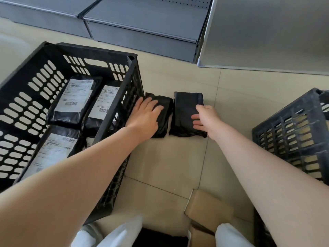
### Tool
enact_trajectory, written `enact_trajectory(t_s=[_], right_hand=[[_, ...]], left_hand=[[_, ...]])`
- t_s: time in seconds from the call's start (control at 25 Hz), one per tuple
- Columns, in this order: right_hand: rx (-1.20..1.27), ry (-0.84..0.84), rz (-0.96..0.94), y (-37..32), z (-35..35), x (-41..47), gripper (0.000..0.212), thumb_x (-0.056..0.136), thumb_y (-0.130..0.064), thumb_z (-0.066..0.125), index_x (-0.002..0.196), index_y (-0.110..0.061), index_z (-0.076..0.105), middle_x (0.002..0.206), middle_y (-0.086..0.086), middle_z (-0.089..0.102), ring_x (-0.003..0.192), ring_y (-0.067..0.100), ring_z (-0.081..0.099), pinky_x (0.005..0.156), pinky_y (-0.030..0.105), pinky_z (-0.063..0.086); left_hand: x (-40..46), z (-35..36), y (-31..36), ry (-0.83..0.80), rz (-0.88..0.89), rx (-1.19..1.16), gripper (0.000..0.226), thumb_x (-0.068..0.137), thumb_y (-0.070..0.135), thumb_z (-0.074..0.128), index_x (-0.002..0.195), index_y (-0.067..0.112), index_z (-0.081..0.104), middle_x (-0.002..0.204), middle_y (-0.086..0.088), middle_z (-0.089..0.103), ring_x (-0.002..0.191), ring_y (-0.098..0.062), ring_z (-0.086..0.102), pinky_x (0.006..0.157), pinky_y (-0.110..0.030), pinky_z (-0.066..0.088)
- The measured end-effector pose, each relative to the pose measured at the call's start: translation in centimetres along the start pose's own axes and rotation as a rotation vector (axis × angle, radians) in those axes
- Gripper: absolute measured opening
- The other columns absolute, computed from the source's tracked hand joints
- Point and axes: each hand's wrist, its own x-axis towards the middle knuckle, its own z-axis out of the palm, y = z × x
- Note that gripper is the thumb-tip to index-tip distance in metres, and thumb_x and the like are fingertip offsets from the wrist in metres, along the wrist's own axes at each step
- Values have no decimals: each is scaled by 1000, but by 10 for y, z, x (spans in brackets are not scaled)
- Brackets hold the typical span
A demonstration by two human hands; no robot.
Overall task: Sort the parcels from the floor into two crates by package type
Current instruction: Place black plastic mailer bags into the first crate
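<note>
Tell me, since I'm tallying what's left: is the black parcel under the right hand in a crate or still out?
Out. The black parcel lies on the floor tiles between both crates, with the right hand on it.

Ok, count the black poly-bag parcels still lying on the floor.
2. One black parcel lies beside the left crate under the left hand; the other black parcel lies just right of it, touched by the right hand. More could be out of view.
</note>
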Motion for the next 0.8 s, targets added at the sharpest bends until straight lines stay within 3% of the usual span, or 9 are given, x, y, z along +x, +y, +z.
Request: enact_trajectory(t_s=[0.16,0.32,0.44,0.52,0.6,0.8], right_hand=[[-160,75,-52,24,-16,22,34,98,-23,45,126,-7,56,97,6,59,83,23,55,79,38,57],[-489,127,-232,49,-25,35,36,99,-18,46,133,-17,57,124,1,63,109,25,59,83,27,42],[-724,21,-296,75,-26,50,47,99,-16,46,146,-18,48,148,4,52,128,27,52,98,31,42],[-933,-80,-317,87,-25,57,57,99,-14,43,155,-20,34,164,1,27,146,27,30,113,36,34],[-1103,-142,-341,93,-24,60,65,98,-10,39,159,-24,21,169,-7,8,153,24,11,117,41,30],[-1288,-319,-308,96,-12,64,75,98,-11,42,162,-24,4,169,-3,3,155,26,1,122,43,23]], left_hand=[[13,34,1,-207,-12,84,66,99,33,48,156,20,20,163,-7,18,153,-26,7,124,-46,0],[33,53,1,-401,-88,-48,65,98,32,49,156,19,22,160,-7,28,149,-28,20,123,-41,10],[40,69,18,-390,-130,-198,64,97,30,50,155,18,26,160,-7,28,147,-30,24,120,-40,19],[38,80,30,-383,-104,-257,64,96,26,50,155,19,26,161,-7,24,148,-30,22,120,-40,19],[35,90,40,-397,-87,-279,70,94,22,51,157,21,20,165,-6,15,151,-28,15,123,-41,15],[33,99,52,-405,-95,-332,76,93,21,53,158,19,14,166,-5,9,152,-26,10,123,-41,14]])
